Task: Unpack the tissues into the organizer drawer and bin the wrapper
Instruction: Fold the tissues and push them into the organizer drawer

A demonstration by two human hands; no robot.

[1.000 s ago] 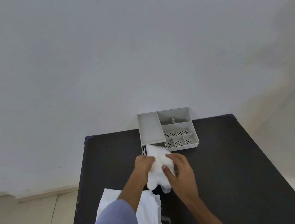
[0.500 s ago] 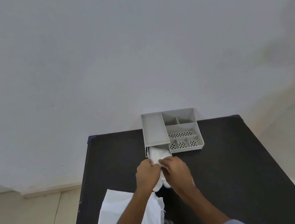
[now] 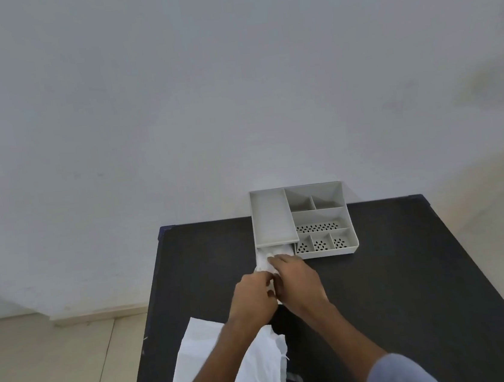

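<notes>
A grey organizer (image 3: 321, 217) with several compartments stands at the far edge of the black table (image 3: 412, 282), its drawer pulled out at the front left under a flat lid. A white stack of tissues (image 3: 262, 262) lies partly in that drawer opening. My left hand (image 3: 252, 297) and my right hand (image 3: 298, 281) are side by side, both closed on the tissues just in front of the drawer. The white wrapper (image 3: 258, 366) lies flat near the table's front left, partly under my left forearm.
A plain wall rises right behind the table. Tiled floor (image 3: 51, 370) shows to the left, below the table's left edge. Bare tabletop stretches to the right of my hands.
Both hands have carried the tissues forward from mid-table to the drawer; most of the stack has gone into the drawer opening.
</notes>
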